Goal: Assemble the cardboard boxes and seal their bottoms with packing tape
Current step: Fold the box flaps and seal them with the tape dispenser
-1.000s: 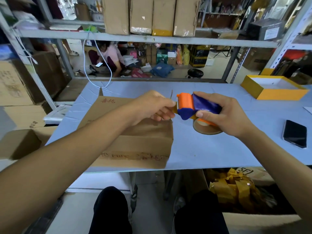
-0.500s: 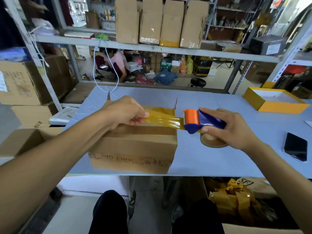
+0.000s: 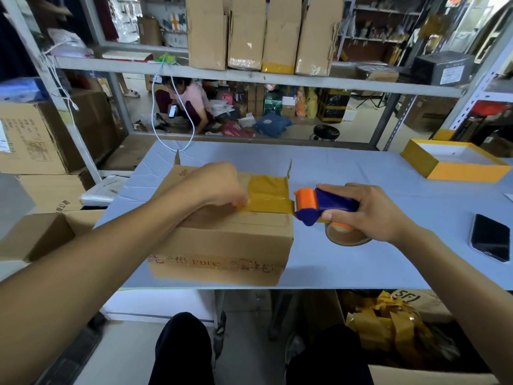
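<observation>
Two hands taping a cardboard box (image 3: 222, 240)
Left hand (image 3: 219, 187) pinches yellow tape (image 3: 268, 197); at 3 o'clock, right hand (image 3: 372, 212) grips tape dispenser (image 3: 322, 205).

Brown cardboard box (image 3: 222, 240) bears yellow tape (image 3: 268, 197); tape dispenser (image 3: 322, 205) blue and orange; worktop (image 3: 347, 173) pale blue; phone (image 3: 490, 237) black.
</observation>
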`<action>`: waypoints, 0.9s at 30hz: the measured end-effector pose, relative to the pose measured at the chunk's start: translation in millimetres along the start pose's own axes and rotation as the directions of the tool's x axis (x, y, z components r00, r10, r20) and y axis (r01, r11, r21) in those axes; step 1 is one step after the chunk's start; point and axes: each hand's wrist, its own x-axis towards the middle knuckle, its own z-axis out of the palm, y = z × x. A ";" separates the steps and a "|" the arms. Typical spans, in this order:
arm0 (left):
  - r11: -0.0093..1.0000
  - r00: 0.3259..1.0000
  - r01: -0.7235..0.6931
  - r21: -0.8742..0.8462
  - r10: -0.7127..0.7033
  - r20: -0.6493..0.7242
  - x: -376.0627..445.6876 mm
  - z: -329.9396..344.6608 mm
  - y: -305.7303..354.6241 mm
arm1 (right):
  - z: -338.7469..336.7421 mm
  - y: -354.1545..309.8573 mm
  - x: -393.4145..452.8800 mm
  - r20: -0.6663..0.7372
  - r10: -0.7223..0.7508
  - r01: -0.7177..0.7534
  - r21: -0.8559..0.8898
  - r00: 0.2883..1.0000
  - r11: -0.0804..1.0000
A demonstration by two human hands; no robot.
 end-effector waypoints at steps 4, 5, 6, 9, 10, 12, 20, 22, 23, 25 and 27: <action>0.935 1.000 0.003 0.353 -0.006 0.007 -3.3 -19.8 13.7 | 6.4 -0.2 2.0 0.010 -0.015 0.015 -0.038 1.000 0.999; 0.924 0.995 -0.093 0.371 0.098 0.004 0.5 -18.8 19.5 | 6.8 -0.3 2.9 0.006 -0.018 0.019 -0.046 1.000 0.999; 0.908 0.971 -0.228 0.350 0.237 0.017 6.7 -13.3 26.3 | 6.8 -0.1 3.5 0.001 -0.020 0.020 -0.051 1.000 0.999; 0.809 0.813 -0.582 0.084 0.580 0.048 17.2 16.1 44.9 | 8.2 3.0 1.5 -0.013 -0.017 0.017 -0.040 1.000 0.999; 0.787 0.787 -0.617 0.002 0.616 0.041 20.6 25.3 47.0 | 8.8 5.4 0.7 -0.018 -0.014 0.014 -0.035 1.000 0.999; 0.772 0.772 -0.631 -0.073 0.634 0.041 25.3 40.9 45.6 | 11.1 8.4 -0.9 -0.020 -0.003 0.003 -0.017 1.000 1.000; 0.785 0.785 -0.618 0.037 0.616 0.065 33.1 50.9 37.0 | 6.6 30.4 -10.0 -0.040 -0.034 0.036 0.056 0.999 0.998; 0.788 0.786 -0.616 -0.006 0.616 0.050 33.2 52.6 35.9 | 2.6 42.5 -21.9 -0.050 0.011 -0.006 0.089 0.999 0.996; 0.781 0.779 -0.625 -0.017 0.625 0.048 33.2 51.8 36.4 | 2.9 44.3 -25.3 -0.049 0.022 -0.017 0.092 0.999 0.996; 0.752 0.749 -0.659 -0.018 0.659 0.070 33.1 52.4 36.6 | 8.3 44.0 -24.3 -0.012 0.014 -0.014 0.022 1.000 1.000; 0.728 0.725 -0.685 -0.017 0.684 0.078 34.5 53.0 35.9 | 13.0 39.7 -17.2 0.006 0.007 -0.007 -0.053 1.000 0.999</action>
